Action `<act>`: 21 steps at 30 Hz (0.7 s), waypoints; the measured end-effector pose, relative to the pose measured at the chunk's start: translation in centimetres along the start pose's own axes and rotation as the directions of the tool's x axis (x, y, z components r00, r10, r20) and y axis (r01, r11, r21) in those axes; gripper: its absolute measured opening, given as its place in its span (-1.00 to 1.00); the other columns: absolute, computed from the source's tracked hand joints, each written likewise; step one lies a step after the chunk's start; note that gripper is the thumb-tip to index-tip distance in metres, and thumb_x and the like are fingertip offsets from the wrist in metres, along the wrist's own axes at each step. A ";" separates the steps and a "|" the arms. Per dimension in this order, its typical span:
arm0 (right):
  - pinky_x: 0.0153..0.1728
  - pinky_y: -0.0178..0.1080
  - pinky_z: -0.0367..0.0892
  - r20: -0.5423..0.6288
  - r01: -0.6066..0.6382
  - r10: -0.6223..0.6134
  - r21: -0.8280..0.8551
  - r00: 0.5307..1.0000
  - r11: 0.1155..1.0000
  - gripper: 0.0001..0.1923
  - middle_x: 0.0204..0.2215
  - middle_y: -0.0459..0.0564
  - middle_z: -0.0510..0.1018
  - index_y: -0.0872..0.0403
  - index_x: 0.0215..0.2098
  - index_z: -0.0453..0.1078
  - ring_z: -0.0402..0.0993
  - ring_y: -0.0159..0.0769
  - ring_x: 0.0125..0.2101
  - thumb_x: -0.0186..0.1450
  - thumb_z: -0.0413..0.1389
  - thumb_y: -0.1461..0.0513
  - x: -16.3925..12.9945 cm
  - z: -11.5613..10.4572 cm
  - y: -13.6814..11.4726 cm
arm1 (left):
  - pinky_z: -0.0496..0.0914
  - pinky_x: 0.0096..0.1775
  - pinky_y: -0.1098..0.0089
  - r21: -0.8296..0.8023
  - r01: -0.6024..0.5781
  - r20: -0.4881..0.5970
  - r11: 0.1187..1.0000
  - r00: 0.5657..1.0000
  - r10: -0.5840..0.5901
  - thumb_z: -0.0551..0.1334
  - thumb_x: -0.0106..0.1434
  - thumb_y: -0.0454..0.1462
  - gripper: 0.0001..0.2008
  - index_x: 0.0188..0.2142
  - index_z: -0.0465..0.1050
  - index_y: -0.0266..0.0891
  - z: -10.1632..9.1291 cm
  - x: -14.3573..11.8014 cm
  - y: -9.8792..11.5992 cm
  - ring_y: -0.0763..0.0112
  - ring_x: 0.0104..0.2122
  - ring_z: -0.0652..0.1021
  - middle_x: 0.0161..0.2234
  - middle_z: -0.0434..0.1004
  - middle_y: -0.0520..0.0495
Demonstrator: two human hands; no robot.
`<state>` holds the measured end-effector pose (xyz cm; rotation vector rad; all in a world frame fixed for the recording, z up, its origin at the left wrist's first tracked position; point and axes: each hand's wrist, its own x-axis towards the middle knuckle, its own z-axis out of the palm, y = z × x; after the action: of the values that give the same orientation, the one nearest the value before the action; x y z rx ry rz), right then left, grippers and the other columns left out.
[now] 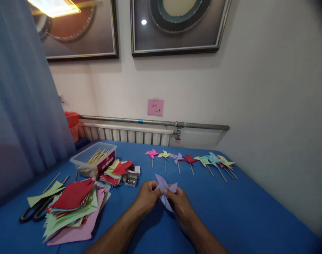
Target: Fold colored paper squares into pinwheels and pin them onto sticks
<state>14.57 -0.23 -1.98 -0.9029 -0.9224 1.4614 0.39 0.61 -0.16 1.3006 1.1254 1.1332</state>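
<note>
I have both hands low over the blue table (pixel 229 211), pinching a lilac paper pinwheel (pixel 164 188) between them — my left hand (pixel 147 196) closes its fingertips on the left side, my right hand (pixel 180 204) grips the right side with thumb and fingers curled in. The pinwheel sits just above the cloth, near the middle of the table. To my left lies a loose heap of cut paper squares (pixel 73 208), red, green and pink, with black scissors (pixel 35 211) touching its left edge and partly under a green sheet. Beyond it stand a clear plastic tub of wooden sticks (pixel 94 161), a second smaller paper stack (pixel 115 171) and a little box of pins (pixel 131 180) just beside that. Along the far edge lies a row of finished pinwheels on sticks (pixel 189 160) — I count about eight, though the rightmost ones overlap. Two framed pictures (pixel 176 28) hang above, and one pink note (pixel 155 107) sticks on the wall.
</note>
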 end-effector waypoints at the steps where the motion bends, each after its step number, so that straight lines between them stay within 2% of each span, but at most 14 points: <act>1: -0.36 -0.27 0.35 0.005 0.002 -0.002 0.011 1.000 1.000 -0.61 -0.53 -0.11 0.59 0.09 -0.31 0.51 0.48 -0.30 -0.49 0.03 0.45 0.05 0.1 -0.1 0.1 | 0.08 -0.49 0.44 -0.012 0.002 0.004 1.000 1.000 -0.002 0.32 -0.01 -0.07 -0.71 -0.55 0.32 -0.21 0.0 0.0 0.0 0.52 -0.60 0.29 -0.64 0.34 0.11; 9: -0.37 -0.26 0.35 -0.008 0.010 -0.010 -0.006 1.000 1.000 -0.57 -0.49 -0.06 0.62 0.14 -0.26 0.55 0.51 -0.27 -0.47 0.03 0.46 0.05 0.4 -0.3 0.5 | 0.14 -0.47 0.44 -0.064 0.027 0.022 0.998 0.999 -0.025 0.34 -0.05 -0.14 -0.76 -0.55 0.36 -0.23 0.0 -0.1 0.6 0.51 -0.59 0.34 -0.63 0.38 0.09; 14: -0.37 -0.24 0.37 0.007 0.018 -0.017 -0.014 1.000 1.000 -0.55 -0.49 -0.03 0.64 0.15 -0.25 0.57 0.54 -0.21 -0.44 0.04 0.44 0.01 0.3 -0.1 0.2 | 0.21 -0.46 0.43 -0.100 0.058 -0.029 0.993 0.998 -0.061 0.31 -0.09 -0.22 -0.82 -0.50 0.40 -0.25 -0.1 0.1 0.8 0.49 -0.60 0.38 -0.62 0.42 0.08; 21: -0.41 -0.22 0.38 -0.027 0.038 -0.040 -0.071 0.999 0.997 -0.51 -0.53 -0.03 0.63 0.11 -0.29 0.57 0.54 -0.16 -0.47 -0.02 0.44 -0.05 0.3 -0.1 0.3 | 0.20 -0.47 0.44 -0.077 0.038 -0.030 0.996 0.999 -0.040 0.33 -0.08 -0.20 -0.80 -0.50 0.39 -0.24 -0.1 0.2 0.4 0.48 -0.60 0.39 -0.63 0.41 0.08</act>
<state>14.50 0.09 -2.34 -0.9497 -0.9704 1.3870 0.35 0.84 0.24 1.2008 1.1148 1.1600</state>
